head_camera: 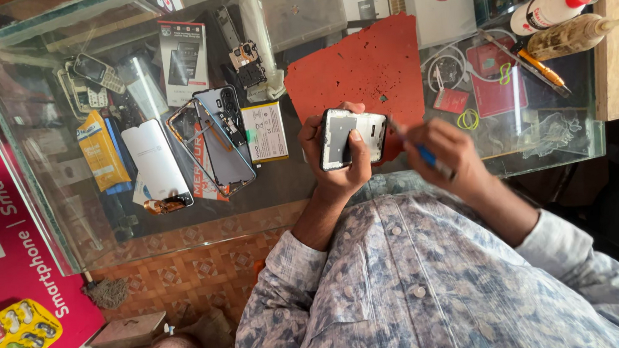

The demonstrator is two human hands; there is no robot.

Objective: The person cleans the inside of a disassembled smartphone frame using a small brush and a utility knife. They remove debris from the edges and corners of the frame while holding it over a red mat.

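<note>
Low in the frame, the person's patterned shirt fills the foreground. Just above it, at centre, the left hand wraps around an opened phone body, thumb and fingers closed on its edges, inner side facing up. To its right, the right hand pinches a thin blue-handled tool, tip aimed at the phone's right edge. This looks like mid-disassembly, prying or unscrewing at that edge; the next move likely calls for a steady grip and a fine, light tip placement. Beyond the hands lies a red mat on the glass counter. At centre left rests a phone frame and a battery; glue bottles stand upper right
</note>
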